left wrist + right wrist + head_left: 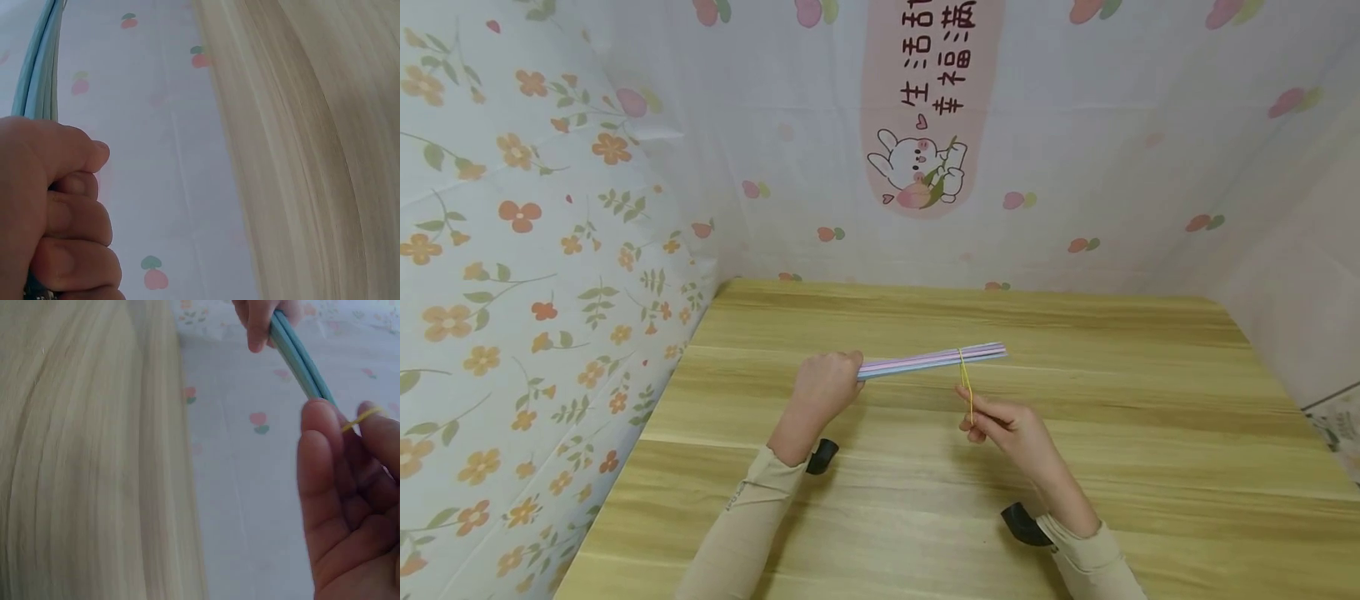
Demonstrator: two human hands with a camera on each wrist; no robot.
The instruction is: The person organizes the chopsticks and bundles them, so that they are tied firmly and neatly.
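Note:
My left hand [826, 385] grips one end of a bundle of long, thin pastel sticks [910, 363], pink, lilac and light blue. The bundle points right, tilted slightly up, held above the table. A thin yellow rubber band [971, 400] loops round it near its far end and stretches down to my right hand [1017, 432]. Thumb and fingers there hold the band taut. In the left wrist view the fingers [78, 215] curl tightly round the sticks [39, 81]. From the right wrist, the band [362, 418] crosses between fingertips and thumb, beside the blue sticks [300, 356].
A wood-grain table [880, 517] lies beneath both hands. Behind it hangs a pale printed cloth [1060, 167] with a rabbit picture; a flowered cloth [550, 275] hangs on the left. Black wrist pieces [822, 457] sit at both sleeves.

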